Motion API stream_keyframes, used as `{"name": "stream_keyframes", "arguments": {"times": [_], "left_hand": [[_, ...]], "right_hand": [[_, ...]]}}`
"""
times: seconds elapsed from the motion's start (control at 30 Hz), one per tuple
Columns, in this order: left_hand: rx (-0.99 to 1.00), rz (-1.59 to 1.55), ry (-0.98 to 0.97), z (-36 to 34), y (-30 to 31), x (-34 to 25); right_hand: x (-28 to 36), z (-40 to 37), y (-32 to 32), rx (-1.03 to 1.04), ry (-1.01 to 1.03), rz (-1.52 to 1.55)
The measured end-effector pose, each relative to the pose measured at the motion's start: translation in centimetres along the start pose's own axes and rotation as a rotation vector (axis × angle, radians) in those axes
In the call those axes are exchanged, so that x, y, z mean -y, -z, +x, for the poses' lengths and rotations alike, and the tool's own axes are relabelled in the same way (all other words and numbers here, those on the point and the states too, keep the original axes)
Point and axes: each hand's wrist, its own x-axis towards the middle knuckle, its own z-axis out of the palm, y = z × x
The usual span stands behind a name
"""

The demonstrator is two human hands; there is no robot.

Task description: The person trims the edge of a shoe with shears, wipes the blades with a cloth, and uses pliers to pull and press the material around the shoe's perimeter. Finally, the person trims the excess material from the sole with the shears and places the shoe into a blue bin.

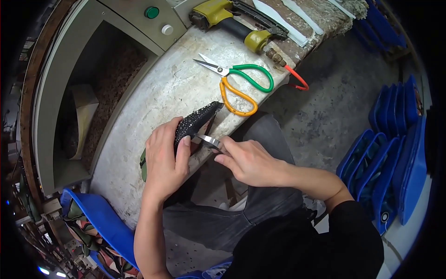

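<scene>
My left hand [161, 153] is closed around a black shoe upper [197, 118] covered in shiny studs. Its pointed toe faces the orange scissor handle, and a green part [143, 165] shows beside my palm. In my closed right hand [248, 160] is a hand tool with a shiny metal blade [207, 140]; its tip is right at the shoe's side by my left thumb. My fingers hide its handle, so I cannot tell its exact kind. Just beyond the toe lie open scissors [222, 71] with one green and one orange handle.
A yellow and black nail gun [232, 23] with a red hose lies at the worktable's [153, 100] far end, near white strips [283, 21]. A grey cabinet [104, 93] borders the left. Blue bins stand at right [385, 162] and lower left [104, 223].
</scene>
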Motion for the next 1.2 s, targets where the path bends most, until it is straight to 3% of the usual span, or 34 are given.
{"name": "stream_keyframes", "arguments": {"times": [0.3, 0.5, 0.67, 0.83, 0.97, 1.2], "left_hand": [[0.034, 0.014, -0.026, 0.1, 0.3, 0.0], [0.042, 0.009, 0.058, 0.4, 0.3, -0.8], [0.034, -0.055, 0.132, 0.7, -0.5, -0.9], [-0.065, 0.04, 0.059, 0.2, -1.4, -0.5], [-0.081, 0.068, 0.015, 0.2, -1.5, -0.2], [-0.069, 0.063, 0.009, 0.1, -1.4, 0.0]], "right_hand": [[0.9, -0.6, 0.0, 0.077, -0.163, -0.303], [-0.2, -0.3, -1.7, -0.063, -0.097, -0.26], [-0.3, -0.3, -1.7, 0.01, -0.183, -0.286], [-0.9, -1.2, -1.6, 0.01, -0.132, 0.064], [-1.7, -2.1, -2.7, 0.023, -0.253, 0.696], [-1.1, -0.7, -2.3, -0.038, -0.155, 0.208]]}}
